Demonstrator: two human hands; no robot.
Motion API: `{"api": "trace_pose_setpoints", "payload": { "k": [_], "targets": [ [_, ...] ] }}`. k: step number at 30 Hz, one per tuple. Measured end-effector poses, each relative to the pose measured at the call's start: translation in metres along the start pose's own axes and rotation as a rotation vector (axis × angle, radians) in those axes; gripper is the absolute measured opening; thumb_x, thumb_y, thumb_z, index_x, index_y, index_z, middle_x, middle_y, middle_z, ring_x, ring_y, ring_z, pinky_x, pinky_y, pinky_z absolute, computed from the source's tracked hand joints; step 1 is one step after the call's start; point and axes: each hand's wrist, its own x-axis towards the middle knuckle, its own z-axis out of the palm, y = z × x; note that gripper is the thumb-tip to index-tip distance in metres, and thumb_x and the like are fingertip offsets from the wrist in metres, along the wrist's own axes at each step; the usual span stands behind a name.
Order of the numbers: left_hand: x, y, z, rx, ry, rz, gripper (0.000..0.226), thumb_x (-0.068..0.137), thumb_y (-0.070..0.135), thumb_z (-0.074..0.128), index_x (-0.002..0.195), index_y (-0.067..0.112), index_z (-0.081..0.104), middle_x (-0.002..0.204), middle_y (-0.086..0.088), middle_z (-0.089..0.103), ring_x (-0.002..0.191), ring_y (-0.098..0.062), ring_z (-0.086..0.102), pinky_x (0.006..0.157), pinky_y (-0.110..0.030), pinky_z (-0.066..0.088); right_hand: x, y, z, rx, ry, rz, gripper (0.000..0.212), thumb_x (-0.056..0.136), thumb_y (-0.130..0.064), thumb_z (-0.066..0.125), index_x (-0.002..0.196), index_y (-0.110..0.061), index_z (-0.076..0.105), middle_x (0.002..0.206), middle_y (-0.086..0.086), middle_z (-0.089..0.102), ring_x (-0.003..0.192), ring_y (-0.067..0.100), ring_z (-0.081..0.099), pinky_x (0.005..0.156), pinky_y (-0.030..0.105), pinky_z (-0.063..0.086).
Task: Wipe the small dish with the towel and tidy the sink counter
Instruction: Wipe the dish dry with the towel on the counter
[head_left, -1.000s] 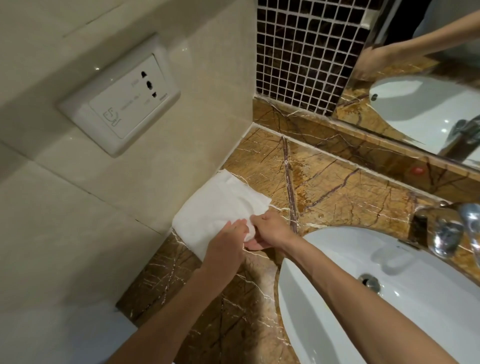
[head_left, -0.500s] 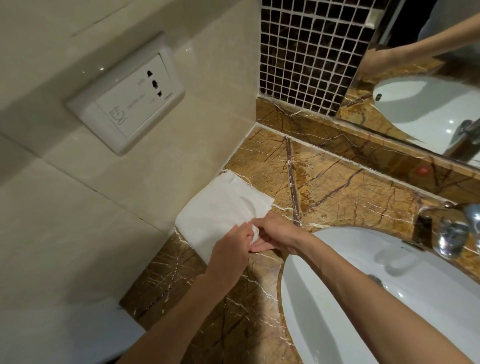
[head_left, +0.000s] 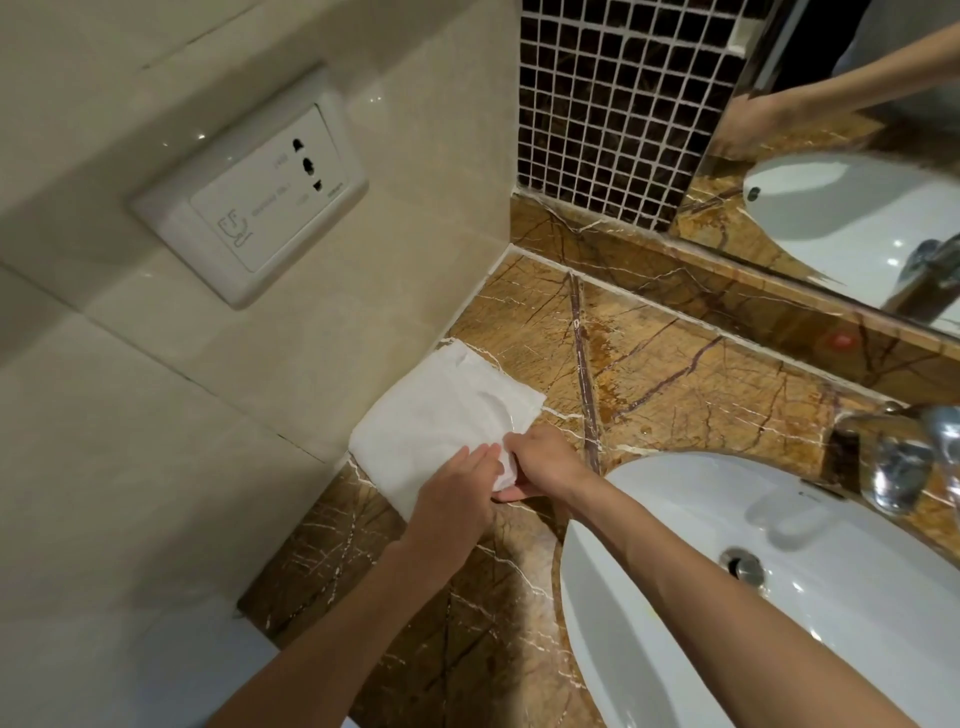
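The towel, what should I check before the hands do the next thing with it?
1. Towel on the counter, not in the sink: ok.
2. Towel lying flat against the wall: ok, except the near corner, bunched between the hands.
3. Left hand resting on the towel's near edge: ok.
4. Right hand gripping that corner: ok, fingers curled around it.
5. Small dish wiped and put away: cannot tell, no dish shows clearly.
6. Counter dry: not ok, a wet-looking sheen and a droplet show near the faucet.
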Motion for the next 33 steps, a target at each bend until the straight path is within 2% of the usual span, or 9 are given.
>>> {"api": "trace_pose_setpoints", "payload": {
  "k": [4,6,9,15,20,24,27,31,33],
  "targets": [
    [-0.004,-0.018,-0.017,0.162,0.02,0.027,0.037,0.052,0.009,0.089,0.085,0.015,0.072,0.088,0.004,0.075,0.083,-0.014,0.071,0.082,-0.025,0.054,-0.001,0.006,0.012,-0.079,0.083,-0.093,0.04,0.098,-0.014,0.042,0.07,0.006,0.063,0.064,0.024,0.07,0.057,0.035,0.071,0.061,0.048,0.062],
    [-0.006,-0.024,-0.017,0.189,0.068,0.054,0.028,0.061,0.006,0.084,0.085,0.015,0.071,0.089,0.003,0.074,0.084,-0.013,0.07,0.093,-0.025,0.047,-0.001,0.006,0.017,-0.131,0.139,-0.151,0.044,0.096,-0.013,0.043,0.06,0.003,0.064,0.06,0.022,0.069,0.055,0.037,0.07,0.06,0.049,0.061],
    [-0.007,-0.018,-0.013,0.115,0.134,0.015,0.026,0.065,0.001,0.079,0.082,0.017,0.068,0.086,0.004,0.073,0.08,-0.018,0.07,0.084,-0.017,0.046,-0.002,0.002,0.019,-0.223,0.224,-0.206,0.047,0.092,-0.014,0.047,0.047,-0.007,0.058,0.05,0.016,0.066,0.052,0.032,0.069,0.064,0.048,0.06],
    [-0.006,-0.022,-0.016,0.08,0.193,0.178,0.03,0.056,-0.011,0.081,0.079,0.006,0.072,0.088,-0.009,0.075,0.082,-0.027,0.07,0.089,-0.027,0.043,-0.007,-0.006,0.014,-0.354,0.26,-0.286,0.039,0.092,-0.011,0.049,0.055,0.0,0.056,0.063,0.023,0.069,0.064,0.036,0.07,0.068,0.052,0.057],
    [-0.005,-0.015,-0.015,-0.267,0.243,-0.046,0.02,0.082,-0.009,0.061,0.101,-0.007,0.067,0.107,-0.019,0.07,0.103,-0.036,0.065,0.087,-0.047,0.054,-0.018,-0.018,-0.004,-0.524,0.486,-0.458,0.037,0.089,-0.016,0.049,0.06,0.002,0.062,0.058,0.015,0.064,0.055,0.029,0.061,0.056,0.037,0.054],
    [0.004,0.002,-0.02,-0.601,0.21,-0.258,0.022,0.09,-0.001,0.053,0.11,-0.004,0.063,0.116,-0.016,0.065,0.116,-0.026,0.057,0.102,-0.036,0.044,-0.025,-0.032,-0.026,-0.555,0.613,-0.62,0.038,0.087,-0.012,0.05,0.05,-0.005,0.048,0.044,0.002,0.043,0.04,0.015,0.037,0.038,0.027,0.029],
    [0.011,0.011,-0.032,-0.741,0.278,-0.473,0.026,0.094,0.01,0.051,0.117,0.001,0.06,0.118,-0.007,0.062,0.114,-0.018,0.055,0.102,-0.032,0.042,-0.032,-0.035,-0.027,-0.538,0.614,-0.748,0.037,0.085,-0.007,0.053,0.049,-0.007,0.048,0.041,-0.002,0.04,0.034,0.006,0.032,0.037,0.018,0.027],
    [0.015,0.02,-0.05,-0.888,0.364,-0.574,0.026,0.094,0.015,0.052,0.07,0.011,0.063,0.066,-0.003,0.054,0.065,-0.014,0.049,0.065,-0.031,0.04,-0.04,-0.027,-0.003,-0.578,0.534,-0.842,0.033,0.086,-0.001,0.054,0.056,-0.014,0.055,0.045,-0.012,0.044,0.036,-0.002,0.04,0.035,0.013,0.034],
    [0.023,0.022,-0.058,-1.117,0.284,-0.762,0.034,0.091,0.021,0.057,0.061,0.004,0.057,0.066,-0.011,0.054,0.066,-0.02,0.054,0.068,-0.033,0.044,-0.043,-0.024,0.011,-0.643,0.5,-0.859,0.033,0.079,0.006,0.055,0.054,-0.014,0.048,0.045,-0.013,0.036,0.038,0.001,0.031,0.04,0.014,0.025]
  ]
}}
